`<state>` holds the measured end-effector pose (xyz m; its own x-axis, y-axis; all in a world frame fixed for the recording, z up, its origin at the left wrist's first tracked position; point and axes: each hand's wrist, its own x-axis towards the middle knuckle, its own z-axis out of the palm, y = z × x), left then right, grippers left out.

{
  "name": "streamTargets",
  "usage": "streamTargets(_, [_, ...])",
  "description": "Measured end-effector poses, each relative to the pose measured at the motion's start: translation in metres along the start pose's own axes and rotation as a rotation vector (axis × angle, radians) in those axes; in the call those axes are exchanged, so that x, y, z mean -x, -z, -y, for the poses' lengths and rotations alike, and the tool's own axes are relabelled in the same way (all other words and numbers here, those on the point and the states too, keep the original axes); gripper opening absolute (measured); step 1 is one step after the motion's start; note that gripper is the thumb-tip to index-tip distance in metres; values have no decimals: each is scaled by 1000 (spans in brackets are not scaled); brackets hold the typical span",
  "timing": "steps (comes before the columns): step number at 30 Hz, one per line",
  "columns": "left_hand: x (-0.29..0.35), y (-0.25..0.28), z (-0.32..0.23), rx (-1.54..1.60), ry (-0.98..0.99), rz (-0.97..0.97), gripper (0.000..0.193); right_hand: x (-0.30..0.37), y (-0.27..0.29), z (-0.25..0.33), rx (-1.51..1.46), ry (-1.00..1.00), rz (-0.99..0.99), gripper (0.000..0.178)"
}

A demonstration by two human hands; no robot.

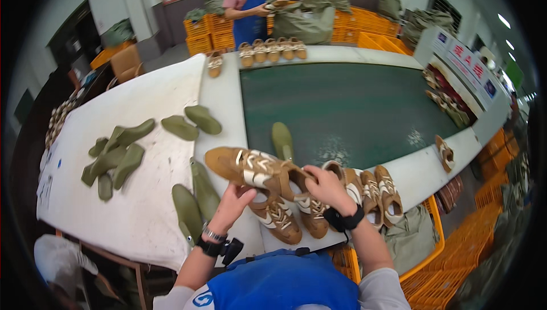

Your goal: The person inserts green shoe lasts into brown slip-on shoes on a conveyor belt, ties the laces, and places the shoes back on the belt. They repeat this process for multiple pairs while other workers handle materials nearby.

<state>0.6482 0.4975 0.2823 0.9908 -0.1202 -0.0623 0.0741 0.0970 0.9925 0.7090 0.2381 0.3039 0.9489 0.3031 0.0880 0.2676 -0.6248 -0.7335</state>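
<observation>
Between my two hands a brown sneaker [250, 167] with cream laces and stripes is held up, toe to the left. My left hand [232, 203] closes on its underside near the middle. My right hand [329, 189] grips the collar at the heel end. Beneath it, two similar sneakers, one at the left [276, 221] and one at the right [314, 214], rest on the white ledge, partly hidden. A green shoe last [282, 139] lies just beyond on the belt. Two more lasts, one long [188, 210] and one upright-looking [205, 187], lie left of my left hand.
More sneakers [389, 193] line the ledge to the right, others [272, 52] the far edge. A green conveyor belt [342, 105] fills the middle. Several lasts [117, 156] lie on the white cloth [154, 219]. A co-worker [250, 8] stands opposite. An orange crate [436, 236] stands at right.
</observation>
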Motion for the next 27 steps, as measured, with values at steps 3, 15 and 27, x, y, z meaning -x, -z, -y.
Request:
streamTargets(3, [-1,1,1,199,-67,59,69,21,-16,25,-78,91,68,44])
streamTargets(15, [-1,3,7,432,-62,-115,39,47,-11,63,114,88,170,50])
streamTargets(27, [12,-36,-4,-346,-376,-450,40,42,-34,48,44,355,-202,41])
